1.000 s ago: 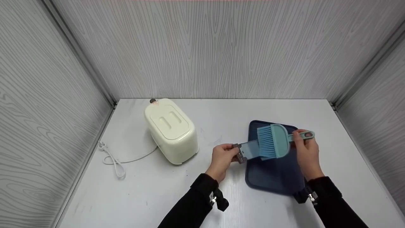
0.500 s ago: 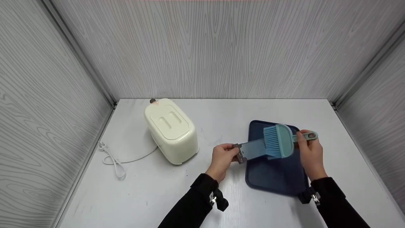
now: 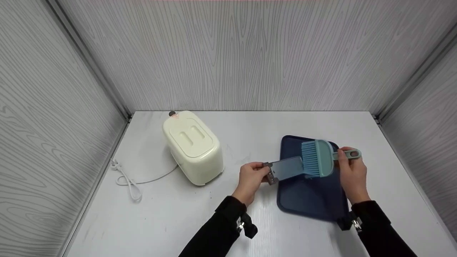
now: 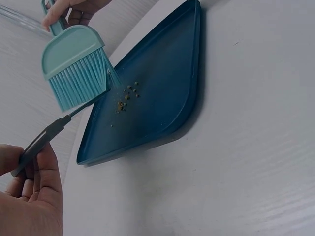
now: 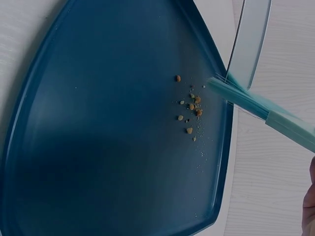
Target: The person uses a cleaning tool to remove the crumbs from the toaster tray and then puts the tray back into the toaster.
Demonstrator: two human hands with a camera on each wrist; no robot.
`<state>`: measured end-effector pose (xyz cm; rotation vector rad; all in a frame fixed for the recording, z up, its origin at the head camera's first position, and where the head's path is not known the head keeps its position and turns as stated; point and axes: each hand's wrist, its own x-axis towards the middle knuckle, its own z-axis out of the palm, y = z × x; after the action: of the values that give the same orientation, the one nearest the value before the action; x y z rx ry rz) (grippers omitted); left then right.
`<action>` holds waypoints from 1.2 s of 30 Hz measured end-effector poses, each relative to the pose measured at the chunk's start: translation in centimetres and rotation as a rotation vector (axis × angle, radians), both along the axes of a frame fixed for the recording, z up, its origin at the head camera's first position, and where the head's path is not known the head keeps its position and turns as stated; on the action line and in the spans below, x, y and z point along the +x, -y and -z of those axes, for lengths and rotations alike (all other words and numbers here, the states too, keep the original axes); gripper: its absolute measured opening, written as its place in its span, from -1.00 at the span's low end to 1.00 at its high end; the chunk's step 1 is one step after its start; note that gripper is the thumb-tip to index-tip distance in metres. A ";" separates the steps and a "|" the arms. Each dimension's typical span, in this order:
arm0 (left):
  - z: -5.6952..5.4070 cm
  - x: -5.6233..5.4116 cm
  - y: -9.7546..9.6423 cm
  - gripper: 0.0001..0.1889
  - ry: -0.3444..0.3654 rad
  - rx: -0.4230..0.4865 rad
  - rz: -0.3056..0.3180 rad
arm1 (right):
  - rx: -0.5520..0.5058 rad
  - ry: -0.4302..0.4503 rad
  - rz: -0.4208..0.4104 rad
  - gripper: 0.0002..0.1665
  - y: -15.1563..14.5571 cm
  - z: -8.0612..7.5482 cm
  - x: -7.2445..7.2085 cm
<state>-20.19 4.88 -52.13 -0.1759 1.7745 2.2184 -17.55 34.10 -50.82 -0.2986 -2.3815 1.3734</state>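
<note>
My left hand [image 3: 249, 180] pinches the grey end of a thin, flat crumb tray [image 3: 288, 168]. The left wrist view shows this crumb tray nearly edge-on. My right hand [image 3: 352, 178] grips the handle of a light teal hand brush [image 3: 325, 159]. Its bristles [image 4: 81, 83] lie against the far end of the crumb tray, over a dark blue serving tray [image 3: 307, 200]. Brown crumbs [image 5: 192, 106] and finer specks lie on the blue tray, below the bristles.
A cream toaster [image 3: 194, 150] with a lid stands on the white table [image 3: 178, 221], left of both hands. Its white cord [image 3: 157, 178] runs left to a bundled plug [image 3: 116, 165]. Wood-grain panels [image 3: 228, 53] enclose the table at the back and sides.
The brush in my right hand has moved right along the crumb tray to its far end, uncovering more of its surface. My left hand and the crumb tray have stayed put.
</note>
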 end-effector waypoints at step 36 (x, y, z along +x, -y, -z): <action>0.0 0.3 -0.1 -0.78 -0.014 -0.016 -0.007 | -0.165 -0.136 0.150 -0.57 2.7 -0.7 -2.2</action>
<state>-19.93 4.97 -52.14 -0.1707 1.8014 2.2159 -19.77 31.38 -50.12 -0.4062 -2.0969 1.4723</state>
